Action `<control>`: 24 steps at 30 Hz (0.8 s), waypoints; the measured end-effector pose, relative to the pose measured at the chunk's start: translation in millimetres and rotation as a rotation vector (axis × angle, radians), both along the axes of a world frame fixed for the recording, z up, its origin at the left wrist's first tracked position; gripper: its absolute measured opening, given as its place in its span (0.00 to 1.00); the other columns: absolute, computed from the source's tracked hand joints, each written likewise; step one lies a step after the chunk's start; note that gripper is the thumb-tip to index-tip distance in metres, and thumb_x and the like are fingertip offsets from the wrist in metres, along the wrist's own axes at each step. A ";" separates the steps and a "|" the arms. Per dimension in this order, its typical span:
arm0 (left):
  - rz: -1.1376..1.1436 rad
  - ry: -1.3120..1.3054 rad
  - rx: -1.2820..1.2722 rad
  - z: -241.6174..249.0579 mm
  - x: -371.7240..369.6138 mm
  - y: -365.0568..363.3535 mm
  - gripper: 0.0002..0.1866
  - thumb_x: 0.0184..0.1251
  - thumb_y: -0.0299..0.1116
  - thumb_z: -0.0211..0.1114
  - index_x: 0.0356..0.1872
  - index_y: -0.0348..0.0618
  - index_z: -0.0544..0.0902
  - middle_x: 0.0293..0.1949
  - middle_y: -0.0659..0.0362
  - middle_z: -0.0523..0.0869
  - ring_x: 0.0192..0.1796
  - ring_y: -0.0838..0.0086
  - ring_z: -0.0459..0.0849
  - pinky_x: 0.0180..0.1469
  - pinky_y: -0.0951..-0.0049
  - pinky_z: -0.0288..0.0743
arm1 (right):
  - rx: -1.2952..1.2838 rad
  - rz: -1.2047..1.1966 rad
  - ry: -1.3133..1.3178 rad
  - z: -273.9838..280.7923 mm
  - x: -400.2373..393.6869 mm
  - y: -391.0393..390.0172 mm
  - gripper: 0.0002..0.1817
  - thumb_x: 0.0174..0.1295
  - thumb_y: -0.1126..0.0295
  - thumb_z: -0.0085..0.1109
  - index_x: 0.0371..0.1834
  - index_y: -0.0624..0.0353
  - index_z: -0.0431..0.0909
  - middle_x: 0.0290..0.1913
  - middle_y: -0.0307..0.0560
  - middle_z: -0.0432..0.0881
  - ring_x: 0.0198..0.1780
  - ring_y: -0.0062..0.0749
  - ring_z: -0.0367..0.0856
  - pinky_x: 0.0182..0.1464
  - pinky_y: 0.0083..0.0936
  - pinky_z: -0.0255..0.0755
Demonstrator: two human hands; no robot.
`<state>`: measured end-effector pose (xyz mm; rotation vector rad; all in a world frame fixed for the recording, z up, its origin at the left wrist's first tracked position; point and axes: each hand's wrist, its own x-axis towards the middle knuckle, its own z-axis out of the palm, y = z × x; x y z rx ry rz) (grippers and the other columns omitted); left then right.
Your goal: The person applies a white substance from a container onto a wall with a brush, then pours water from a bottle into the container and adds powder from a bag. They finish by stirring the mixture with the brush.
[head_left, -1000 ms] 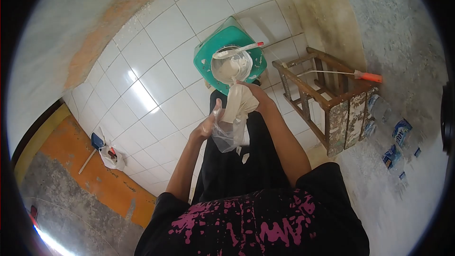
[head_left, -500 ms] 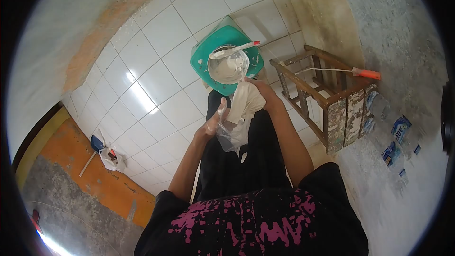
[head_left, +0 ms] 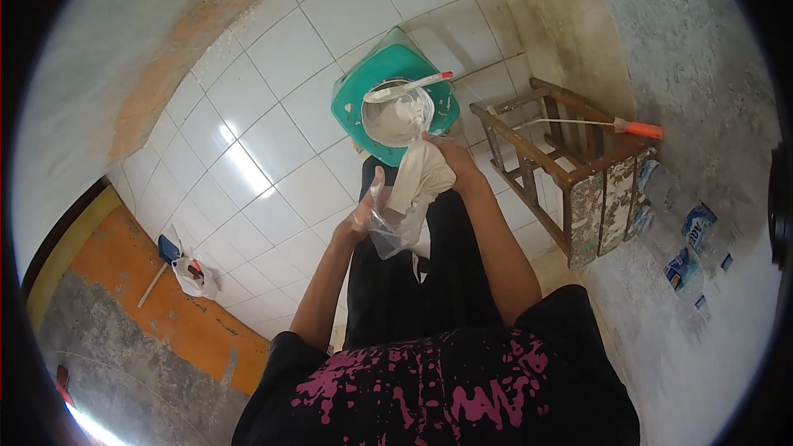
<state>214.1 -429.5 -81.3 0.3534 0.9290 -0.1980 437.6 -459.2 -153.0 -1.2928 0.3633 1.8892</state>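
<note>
Between my hands is a clear plastic bag with off-white material in its upper part; its loose clear end hangs low on the left. My left hand holds the bag's left side, thumb up and the other fingers partly hidden by the plastic. At the upper right, my right hand is closed round the bag near the tub. Just beyond my hands, a round tub of whitish paste sits on a green plastic stool. A paste-smeared tool with a red end lies across the tub's rim.
To the right is a worn, paint-splashed wooden stool, with an orange-handled roller frame across it. Clear plastic bottles with blue labels lie beyond it. On the left, a white bag of things rests on the tiles.
Both hands and the bag have shifted slightly left. The right hand has risen a little towards the tub. The tub and its tool have stayed put.
</note>
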 end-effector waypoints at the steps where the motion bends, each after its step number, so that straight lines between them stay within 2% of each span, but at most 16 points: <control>1: 0.001 0.000 0.000 1.5 0.8 0.9 0.65 0.53 0.87 0.30 0.69 0.30 0.68 0.59 0.50 0.80 0.58 0.66 0.79 0.61 0.67 0.72 | 0.005 -0.002 -0.017 -0.8 -0.4 0.1 0.15 0.70 0.63 0.58 0.48 0.64 0.79 0.39 0.45 0.84 0.38 0.29 0.85 0.40 0.27 0.80; 4: 0.007 0.035 0.004 1.9 1.6 0.5 0.64 0.54 0.87 0.30 0.68 0.30 0.69 0.57 0.51 0.81 0.56 0.68 0.80 0.59 0.67 0.74 | -0.003 -0.032 -0.018 0.2 -0.4 1.2 0.14 0.68 0.66 0.60 0.45 0.70 0.80 0.39 0.47 0.84 0.36 0.28 0.84 0.38 0.28 0.78; 8: 0.021 0.032 -0.012 -5.8 0.2 -0.6 0.63 0.55 0.86 0.30 0.67 0.31 0.71 0.57 0.51 0.81 0.55 0.68 0.81 0.58 0.68 0.74 | -0.007 -0.047 -0.019 0.4 -0.8 2.9 0.15 0.68 0.66 0.60 0.45 0.70 0.80 0.39 0.47 0.84 0.35 0.29 0.84 0.37 0.28 0.78; 10: 0.002 0.042 -0.008 -0.2 1.0 3.3 0.63 0.55 0.86 0.30 0.67 0.31 0.71 0.57 0.51 0.81 0.55 0.68 0.80 0.58 0.68 0.74 | 0.028 -0.011 0.001 -0.7 0.1 2.4 0.15 0.71 0.62 0.57 0.49 0.64 0.78 0.40 0.45 0.84 0.38 0.28 0.85 0.40 0.27 0.80; 13: 0.028 0.009 0.024 6.1 3.4 3.7 0.63 0.55 0.86 0.29 0.67 0.31 0.72 0.57 0.52 0.81 0.56 0.68 0.80 0.59 0.68 0.73 | 0.036 0.028 -0.011 -2.7 0.9 3.8 0.15 0.71 0.62 0.57 0.49 0.63 0.78 0.39 0.44 0.83 0.38 0.27 0.84 0.40 0.26 0.80; 19: -0.037 0.125 0.058 19.5 5.2 7.2 0.60 0.59 0.84 0.29 0.68 0.32 0.70 0.57 0.52 0.81 0.57 0.66 0.79 0.62 0.66 0.71 | 0.075 0.068 0.024 -2.4 -1.6 7.6 0.15 0.71 0.62 0.57 0.49 0.64 0.79 0.40 0.43 0.83 0.38 0.25 0.83 0.41 0.24 0.79; 21: -0.028 0.094 0.014 25.6 4.6 8.7 0.58 0.61 0.82 0.35 0.71 0.33 0.65 0.68 0.48 0.71 0.67 0.61 0.70 0.69 0.65 0.62 | 0.086 0.070 -0.007 1.6 -4.0 7.8 0.15 0.68 0.64 0.60 0.47 0.66 0.80 0.39 0.44 0.84 0.37 0.26 0.84 0.39 0.26 0.78; 24: 0.017 0.017 0.123 33.0 5.6 3.7 0.54 0.65 0.79 0.37 0.70 0.33 0.67 0.65 0.49 0.74 0.65 0.63 0.72 0.68 0.66 0.64 | 0.105 0.088 -0.040 6.9 -5.0 11.1 0.15 0.65 0.65 0.64 0.45 0.68 0.81 0.39 0.46 0.84 0.37 0.27 0.84 0.39 0.27 0.78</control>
